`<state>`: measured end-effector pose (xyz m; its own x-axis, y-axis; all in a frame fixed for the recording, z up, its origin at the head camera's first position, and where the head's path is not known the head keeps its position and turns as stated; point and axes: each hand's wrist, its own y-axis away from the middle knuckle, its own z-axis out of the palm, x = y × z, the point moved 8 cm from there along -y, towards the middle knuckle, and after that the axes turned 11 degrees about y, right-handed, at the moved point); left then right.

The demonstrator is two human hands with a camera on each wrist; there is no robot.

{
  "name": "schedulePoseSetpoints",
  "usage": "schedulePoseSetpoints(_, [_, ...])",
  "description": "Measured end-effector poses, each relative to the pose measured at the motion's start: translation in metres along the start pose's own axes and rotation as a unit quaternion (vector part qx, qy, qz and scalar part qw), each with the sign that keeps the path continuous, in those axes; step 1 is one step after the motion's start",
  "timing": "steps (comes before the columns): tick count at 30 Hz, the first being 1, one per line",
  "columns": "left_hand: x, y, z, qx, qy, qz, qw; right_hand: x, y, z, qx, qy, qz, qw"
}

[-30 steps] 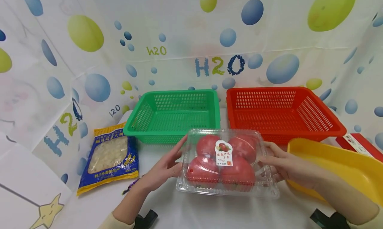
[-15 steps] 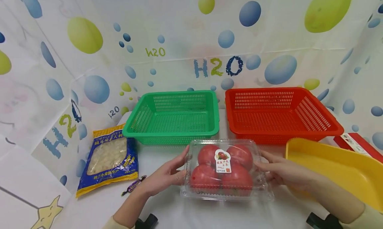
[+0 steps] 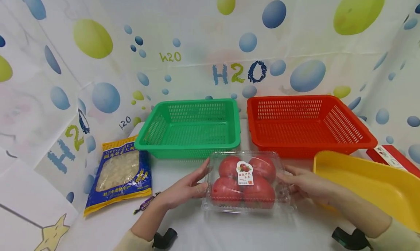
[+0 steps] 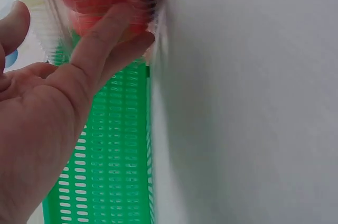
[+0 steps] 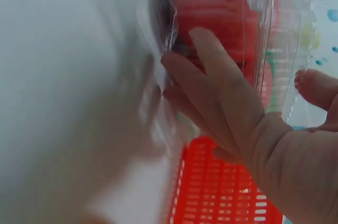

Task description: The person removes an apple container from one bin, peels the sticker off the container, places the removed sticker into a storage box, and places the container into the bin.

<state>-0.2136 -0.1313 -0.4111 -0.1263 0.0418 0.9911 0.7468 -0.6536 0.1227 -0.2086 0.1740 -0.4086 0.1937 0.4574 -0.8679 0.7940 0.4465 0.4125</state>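
Note:
A clear plastic clamshell box (image 3: 244, 203) with several large red round fruits (image 3: 226, 190) and a white label (image 3: 244, 173) on its lid sits low at the white table, between the two hands. My left hand (image 3: 183, 190) lies along the box's left side. In the left wrist view its fingers (image 4: 97, 44) stretch straight against the plastic, thumb apart. At the right side, my right hand (image 3: 308, 183) touches the box. The right wrist view shows those fingers (image 5: 216, 71) extended along the side wall, with the thumb near the lid's rim.
A green basket (image 3: 188, 149) and a red basket (image 3: 308, 149) stand behind the box. At the right lies a yellow tray (image 3: 370, 185), with a red-and-white box (image 3: 393, 158) beyond it. A blue pasta bag (image 3: 119, 170) and a purple wrapped candy (image 3: 146, 203) are at the left.
The box has come down and levelled onto the table, shifting slightly from its raised, tilted pose. Both hands moved with it, and the right arm drew a little to the left.

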Motion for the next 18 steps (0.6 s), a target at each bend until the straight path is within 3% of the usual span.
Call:
schedulePoseSetpoints(6, [0.005,0.002,-0.007,0.032,-0.062,0.014,0.9975,-0.001,0.005,-0.012,0.028,0.051,0.015,0.998])
schedulePoseSetpoints(10, [0.02,0.005,-0.015,0.096,-0.144,0.054,0.9835,-0.015,0.016,-0.027,0.054,0.113,-0.019,0.992])
schedulePoseSetpoints(12, [0.029,0.005,-0.016,0.121,-0.178,0.08,0.9733,-0.028,0.02,-0.035,0.082,0.167,-0.052,0.981])
schedulePoseSetpoints(16, [0.044,0.004,-0.007,0.142,-0.244,0.128,0.9509,-0.059,0.027,-0.046,0.153,0.28,-0.11,0.941])
schedulePoseSetpoints(18, [0.048,0.003,0.0,0.149,-0.278,0.138,0.9389,-0.073,0.026,-0.046,0.175,0.305,-0.128,0.927])
